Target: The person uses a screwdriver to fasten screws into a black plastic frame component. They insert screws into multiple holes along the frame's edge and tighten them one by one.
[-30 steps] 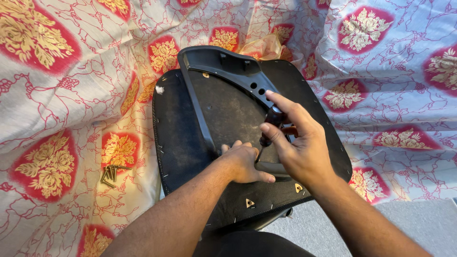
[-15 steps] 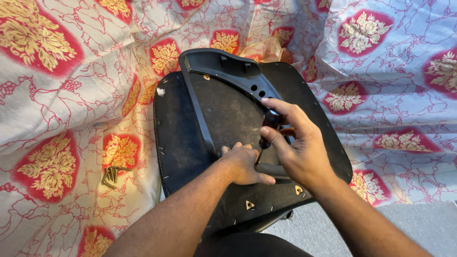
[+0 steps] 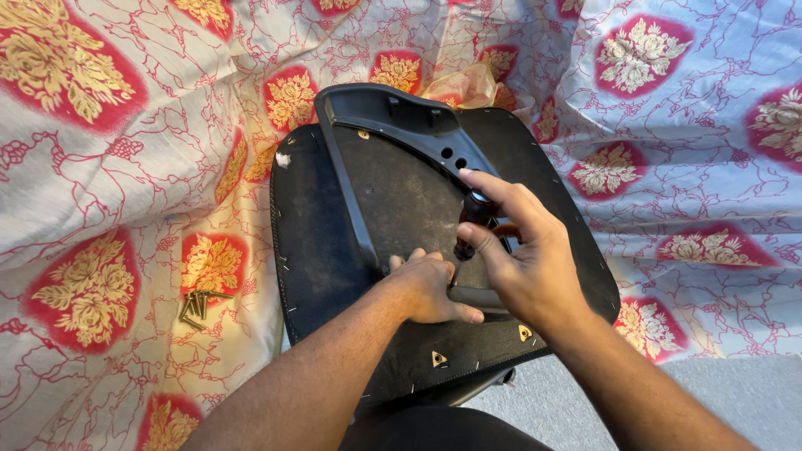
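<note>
Seat pan: black chair seat (image 3: 334, 242) lying underside up at frame centre, dusty fabric stapled round the edge, two gold triangular marks near the 6 o'clock rim.
Bracket: dark plastic frame (image 3: 393, 113) on the seat, wide bar at 12 o'clock, narrow arm running down toward centre, holes in the bar.
Right hand: right hand (image 3: 522, 259) at 3 o'clock of centre, fingers clenched round a black screwdriver (image 3: 474, 219), tip down at the bracket's lower end.
Left hand: left hand (image 3: 430, 288) pressed flat on the seat just beside the tip, fingers curled, grasping nothing.
Sheet: floral red-and-white cloth (image 3: 100, 167) underneath.
Screws: small brass cluster (image 3: 197, 305) at 9 o'clock on the cloth, well apart.
</note>
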